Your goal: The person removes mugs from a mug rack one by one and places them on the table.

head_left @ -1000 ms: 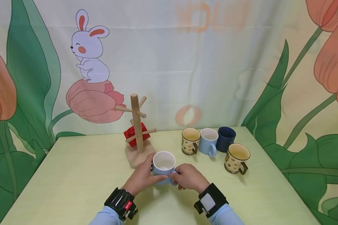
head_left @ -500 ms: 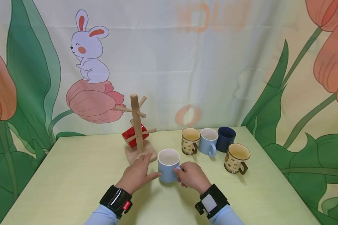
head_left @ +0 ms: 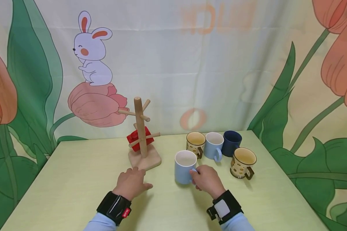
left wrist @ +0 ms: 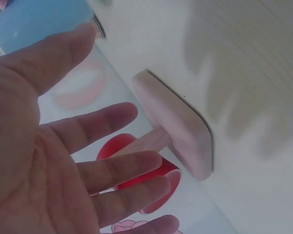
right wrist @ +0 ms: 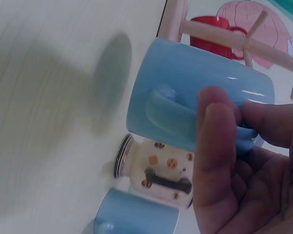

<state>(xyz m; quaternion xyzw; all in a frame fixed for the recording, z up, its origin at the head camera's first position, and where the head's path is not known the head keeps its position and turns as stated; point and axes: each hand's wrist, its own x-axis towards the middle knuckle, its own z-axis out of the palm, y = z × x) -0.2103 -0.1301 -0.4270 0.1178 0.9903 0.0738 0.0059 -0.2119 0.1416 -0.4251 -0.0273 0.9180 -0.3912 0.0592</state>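
Observation:
My right hand pinches the handle of a light blue mug, white inside and upright. In the right wrist view the mug hangs a little above the table, its shadow apart from it. My left hand is spread, palm down, near the front of the wooden mug tree's base, and holds nothing. A red mug hangs tilted on a low peg behind the post. The left wrist view shows straight, separate fingers overlapping the red mug and the tree.
Behind the held mug stand a spotted cream mug, a second light blue mug and a dark blue mug in a row. Another spotted cream mug stands in front of them, right. A printed curtain hangs behind the table.
The left hand has let go of the light blue mug and drawn back to the left. The right hand has carried that mug to the right by its handle. The red mug has swung slightly.

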